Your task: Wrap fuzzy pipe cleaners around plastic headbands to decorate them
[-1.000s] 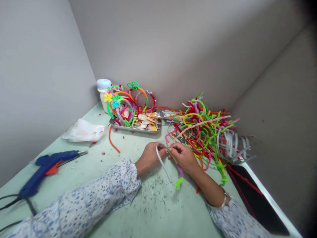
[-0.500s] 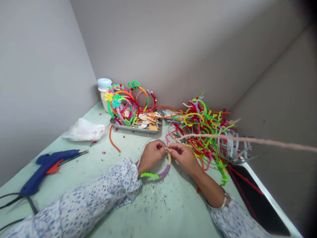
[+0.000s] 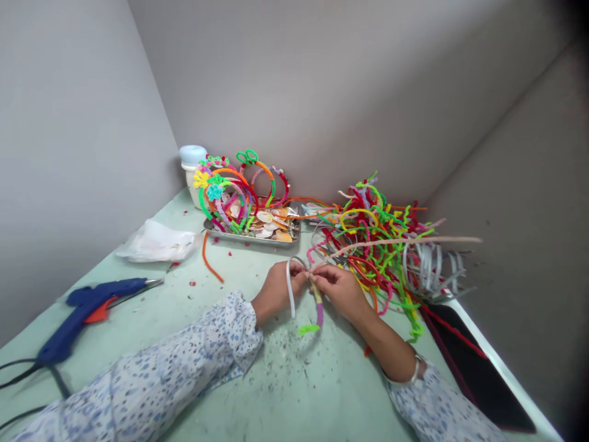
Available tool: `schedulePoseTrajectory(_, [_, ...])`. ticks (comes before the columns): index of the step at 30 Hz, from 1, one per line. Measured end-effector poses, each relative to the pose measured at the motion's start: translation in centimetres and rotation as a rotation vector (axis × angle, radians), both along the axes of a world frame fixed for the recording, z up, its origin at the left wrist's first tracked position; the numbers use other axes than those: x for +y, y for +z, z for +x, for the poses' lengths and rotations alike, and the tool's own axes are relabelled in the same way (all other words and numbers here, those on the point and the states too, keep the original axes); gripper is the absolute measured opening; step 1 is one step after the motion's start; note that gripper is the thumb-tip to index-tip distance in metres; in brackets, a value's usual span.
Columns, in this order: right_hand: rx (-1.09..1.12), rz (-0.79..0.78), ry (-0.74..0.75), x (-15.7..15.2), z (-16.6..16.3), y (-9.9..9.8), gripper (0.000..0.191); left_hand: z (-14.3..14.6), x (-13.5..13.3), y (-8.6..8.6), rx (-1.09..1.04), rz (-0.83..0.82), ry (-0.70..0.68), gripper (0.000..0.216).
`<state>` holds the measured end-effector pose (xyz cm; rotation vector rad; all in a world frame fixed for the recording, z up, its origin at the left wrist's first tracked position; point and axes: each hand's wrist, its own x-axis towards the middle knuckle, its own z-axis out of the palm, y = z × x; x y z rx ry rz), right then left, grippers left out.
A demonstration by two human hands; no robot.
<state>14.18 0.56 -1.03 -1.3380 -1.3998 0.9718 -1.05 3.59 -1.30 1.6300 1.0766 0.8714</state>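
Note:
My left hand [image 3: 277, 289] and my right hand [image 3: 341, 290] meet over the pale green table [image 3: 294, 393], both pinched on a white plastic headband [image 3: 289, 293]. One side of the band is wrapped in yellow, purple and green pipe cleaner [image 3: 317, 311]. A long pale pink pipe cleaner [image 3: 405, 241] runs from my right fingers out to the right, over the pile of loose coloured pipe cleaners [image 3: 377, 233].
A metal tray [image 3: 252, 238] with finished coloured headbands and shells stands at the back, a white jar [image 3: 191, 166] behind it. A blue glue gun [image 3: 87, 307] lies at the left, near a crumpled plastic bag [image 3: 156, 242]. Bare white headbands [image 3: 432, 270] and a dark phone [image 3: 469, 368] lie right.
The headband has turned in my hands, so its wrapped end now points down instead of left. The pink pipe cleaner's free end has swung back in from the right edge.

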Motion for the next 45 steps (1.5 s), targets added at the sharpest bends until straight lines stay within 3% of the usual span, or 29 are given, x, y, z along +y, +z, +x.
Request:
schedulePoseTrajectory(19, [0.160,-0.040,0.029,0.1,-0.2,-0.2,0.018,0.0,0.0,0.1,-0.035,-0.061,-0.007,0.017])
schedulePoseTrajectory(27, [0.080,-0.054,-0.013,-0.1,-0.4,0.2,0.016,0.0,-0.2,0.6,-0.066,-0.075,0.004,0.015])
schedulePoseTrajectory(36, [-0.024,0.001,-0.002,-0.4,-0.6,0.6,0.020,0.2,0.1,-0.2,-0.032,-0.130,0.074,0.012])
schedulePoseTrajectory(45, [-0.189,0.151,0.043,-0.2,0.1,-0.4,0.019,0.2,0.3,-0.2,-0.022,-0.181,0.055,0.015])
